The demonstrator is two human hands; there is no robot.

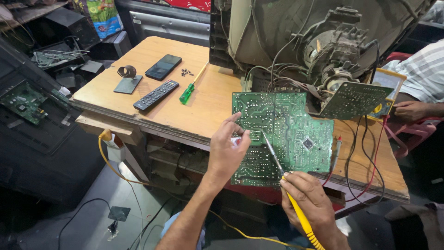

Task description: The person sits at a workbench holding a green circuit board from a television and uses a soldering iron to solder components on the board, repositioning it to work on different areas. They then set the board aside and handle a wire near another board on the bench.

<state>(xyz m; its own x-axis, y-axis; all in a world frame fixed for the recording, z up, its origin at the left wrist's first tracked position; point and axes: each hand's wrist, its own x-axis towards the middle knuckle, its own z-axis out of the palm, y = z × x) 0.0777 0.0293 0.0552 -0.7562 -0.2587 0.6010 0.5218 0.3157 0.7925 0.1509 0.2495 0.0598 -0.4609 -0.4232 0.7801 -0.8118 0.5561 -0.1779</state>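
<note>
Head view: left hand (227,150) closed on the left edge of a green circuit board (283,132), solder side up, tilted at the near edge of the wooden desk (203,104). Right hand (309,200) gripped around a yellow-handled soldering iron (286,184), its metal tip touching the board near the left thumb. Behind the board, an opened CRT set (319,41). Farther left on the desk: green-handled screwdriver (191,87), black remote (156,95), dark phone (163,66). Another person's hand (410,110) rests at far right.
</note>
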